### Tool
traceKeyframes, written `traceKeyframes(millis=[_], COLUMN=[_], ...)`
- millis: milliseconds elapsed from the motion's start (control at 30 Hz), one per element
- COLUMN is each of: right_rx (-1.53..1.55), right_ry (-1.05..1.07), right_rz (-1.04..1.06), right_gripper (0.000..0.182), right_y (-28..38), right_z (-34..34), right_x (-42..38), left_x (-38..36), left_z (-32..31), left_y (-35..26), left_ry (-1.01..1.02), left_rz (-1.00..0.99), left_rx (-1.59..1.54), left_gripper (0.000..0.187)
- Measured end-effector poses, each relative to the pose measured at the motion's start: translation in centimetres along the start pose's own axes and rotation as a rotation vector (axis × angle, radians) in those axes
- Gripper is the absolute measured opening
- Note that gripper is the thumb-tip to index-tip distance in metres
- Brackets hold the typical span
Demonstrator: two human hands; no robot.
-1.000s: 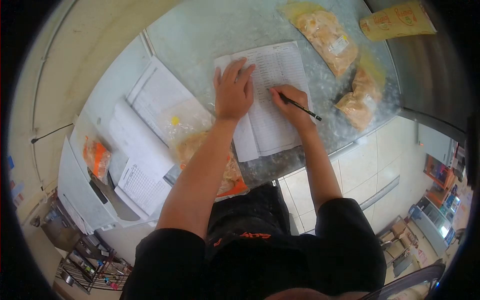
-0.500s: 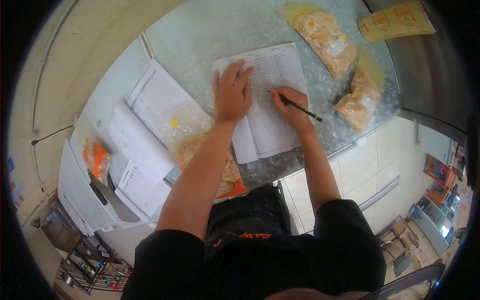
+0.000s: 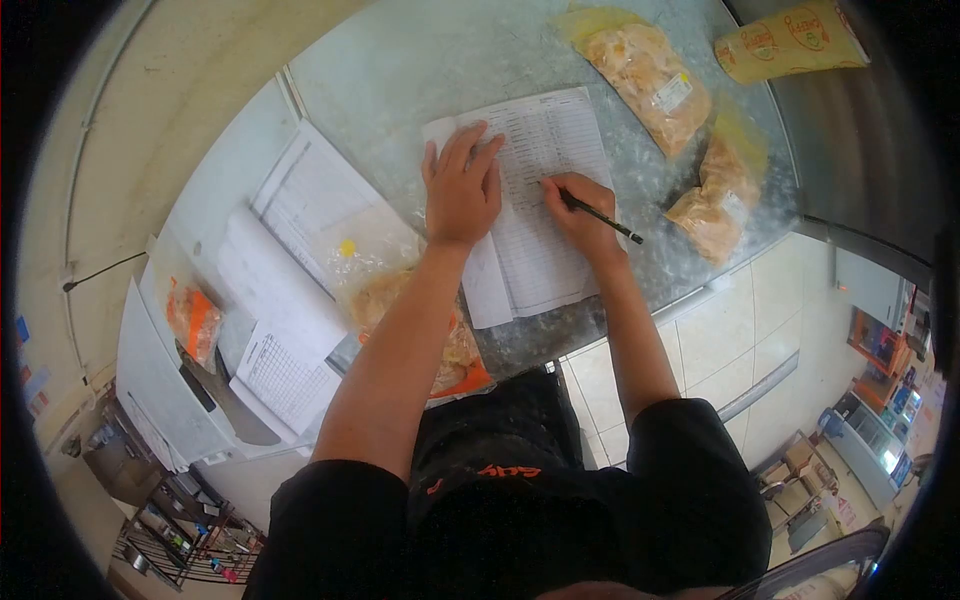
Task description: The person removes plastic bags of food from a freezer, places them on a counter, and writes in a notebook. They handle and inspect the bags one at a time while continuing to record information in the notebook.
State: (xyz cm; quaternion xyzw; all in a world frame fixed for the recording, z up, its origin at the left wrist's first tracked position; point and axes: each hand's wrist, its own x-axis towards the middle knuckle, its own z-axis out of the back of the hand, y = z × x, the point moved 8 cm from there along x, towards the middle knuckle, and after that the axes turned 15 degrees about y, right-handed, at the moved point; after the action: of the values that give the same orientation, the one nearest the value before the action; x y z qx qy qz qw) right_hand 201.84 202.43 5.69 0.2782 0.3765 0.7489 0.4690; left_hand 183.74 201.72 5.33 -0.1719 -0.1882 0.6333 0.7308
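A printed form sheet point(image 3: 545, 250) with rows of small text lies on the metal counter point(image 3: 400, 70). My left hand point(image 3: 462, 190) rests flat on the sheet's left part, fingers spread, pinning it down. My right hand point(image 3: 580, 210) grips a dark pencil point(image 3: 603, 217) with its tip on the sheet's middle rows.
Sealed bags of orange-yellow food lie at the far right point(image 3: 648, 75) and right point(image 3: 715, 200); another bag point(image 3: 400, 310) sits under my left forearm. A yellow packet point(image 3: 790, 40) lies at the top right. Loose papers point(image 3: 290, 270) and a grey scale point(image 3: 170, 370) stand to the left.
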Motion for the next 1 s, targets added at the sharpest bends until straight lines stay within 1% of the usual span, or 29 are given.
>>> traceKeyframes(millis=[167, 267, 367, 467, 567, 667, 767, 1000], right_rx=[0.013, -0.001, 0.071, 0.034, 0.033, 0.031, 0.042, 0.020], right_ry=[-0.017, -0.019, 0.009, 0.083, 0.105, 0.145, 0.094, 0.100], right_rz=[0.035, 0.000, -0.005, 0.134, 0.169, 0.105, 0.132, 0.106], right_gripper=[0.010, 0.010, 0.010, 0.009, 0.009, 0.009, 0.009, 0.008], right_y=[0.5, 0.4, 0.3, 1.1, 1.4, 0.7, 0.9, 0.9], right_z=[0.1, 0.2, 0.1, -0.5, -0.6, -0.9, -0.4, -0.4], right_x=[0.0, 0.0, -0.2, 0.0, 0.2, 0.1, 0.1, 0.1], left_x=[-0.1, 0.0, 0.0, 0.0, 0.0, 0.0, 0.0, -0.1], left_z=[-0.1, 0.1, 0.3, 0.5, 0.4, 0.4, 0.4, 0.1], left_y=[0.1, -0.1, -0.3, -0.4, -0.4, -0.3, -0.3, -0.2], left_ry=[0.005, -0.012, -0.038, -0.032, -0.028, -0.032, -0.026, -0.017], left_rz=[0.002, -0.010, -0.023, -0.017, -0.019, -0.021, -0.017, -0.010], left_rx=[0.002, -0.001, -0.002, -0.010, -0.015, -0.014, -0.015, -0.001], left_gripper=[0.032, 0.033, 0.034, 0.033, 0.032, 0.032, 0.032, 0.032])
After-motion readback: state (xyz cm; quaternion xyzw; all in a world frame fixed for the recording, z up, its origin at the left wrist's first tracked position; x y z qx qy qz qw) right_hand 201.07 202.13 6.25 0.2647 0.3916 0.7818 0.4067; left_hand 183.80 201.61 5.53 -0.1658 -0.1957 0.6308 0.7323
